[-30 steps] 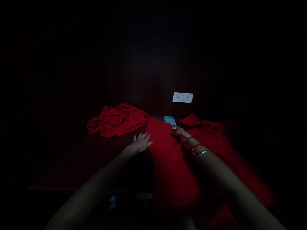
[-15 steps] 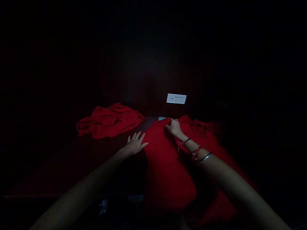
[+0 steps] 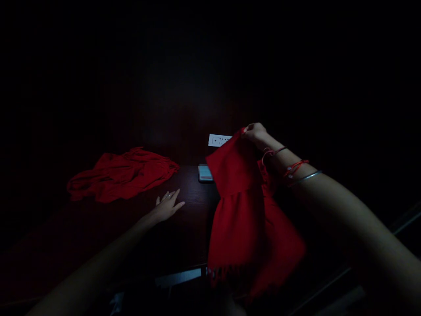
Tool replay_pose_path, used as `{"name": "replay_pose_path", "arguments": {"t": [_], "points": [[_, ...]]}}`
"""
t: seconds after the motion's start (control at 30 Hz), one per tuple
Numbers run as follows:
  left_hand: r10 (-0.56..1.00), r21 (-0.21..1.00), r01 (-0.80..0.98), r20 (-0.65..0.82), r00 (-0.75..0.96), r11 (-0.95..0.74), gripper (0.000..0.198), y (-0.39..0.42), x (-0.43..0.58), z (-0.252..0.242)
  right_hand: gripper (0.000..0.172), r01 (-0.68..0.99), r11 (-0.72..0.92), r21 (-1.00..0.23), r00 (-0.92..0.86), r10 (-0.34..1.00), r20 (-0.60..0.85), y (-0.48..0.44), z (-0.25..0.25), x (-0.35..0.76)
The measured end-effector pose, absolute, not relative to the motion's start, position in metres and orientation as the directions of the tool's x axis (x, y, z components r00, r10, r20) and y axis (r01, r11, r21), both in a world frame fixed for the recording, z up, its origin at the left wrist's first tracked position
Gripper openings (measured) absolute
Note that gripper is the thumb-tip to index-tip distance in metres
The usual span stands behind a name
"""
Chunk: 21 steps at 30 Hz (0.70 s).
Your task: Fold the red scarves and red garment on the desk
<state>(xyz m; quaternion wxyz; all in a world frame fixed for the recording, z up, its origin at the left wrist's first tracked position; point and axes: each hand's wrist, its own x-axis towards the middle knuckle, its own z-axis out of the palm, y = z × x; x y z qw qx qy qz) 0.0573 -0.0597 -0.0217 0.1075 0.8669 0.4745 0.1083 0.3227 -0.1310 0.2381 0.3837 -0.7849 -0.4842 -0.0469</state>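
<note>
My right hand [image 3: 255, 133] pinches the upper edge of a red fringed scarf [image 3: 239, 219] and holds it raised, so the cloth hangs in folds with its fringe low near the table's front edge. More red cloth lies behind and below it, and I cannot tell whether it is all one piece. My left hand [image 3: 167, 206] rests over the dark table [image 3: 192, 219] with fingers spread, holding nothing. Beyond that hand, to the left, a second red fringed scarf [image 3: 123, 175] lies in a crumpled heap.
A phone with a lit screen [image 3: 205, 173] lies at the back of the table, partly covered by the raised scarf. Behind it a white wall socket [image 3: 219, 140] is partly hidden too. Pale shapes show below the front edge. The surroundings are very dark.
My right hand has lifted the scarf up and to the right off the table, uncovering more of the phone. My left hand has come away from the cloth. The view has shifted right.
</note>
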Motion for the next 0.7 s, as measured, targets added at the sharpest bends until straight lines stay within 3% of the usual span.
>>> {"name": "replay_pose_path", "arguments": {"t": [0.13,0.37,0.5,0.7], "points": [[0.855,0.318,0.795,0.133,0.501,-0.516,0.06,-0.057,0.056,-0.018,0.017,0.775,-0.09,-0.626,0.525,0.644,0.557,-0.146,0.305,0.325],[0.835,0.509,0.666,0.404,0.375,-0.545,0.058,-0.031,0.036,-0.012,0.02,0.708,0.245,-0.662,0.327,0.718,0.615,-0.132,0.366,0.249],[0.88,0.66,0.589,0.416,0.23,-0.466,0.051,-0.019,0.021,-0.008,0.008,0.45,0.34,-0.826,0.265,0.832,0.487,-0.106,0.34,0.222],[0.927,0.797,0.488,0.367,0.077,-0.356,0.039,-0.017,0.017,-0.002,0.009,0.198,0.098,-0.975,0.362,0.917,0.166,-0.115,0.215,0.269]]}}
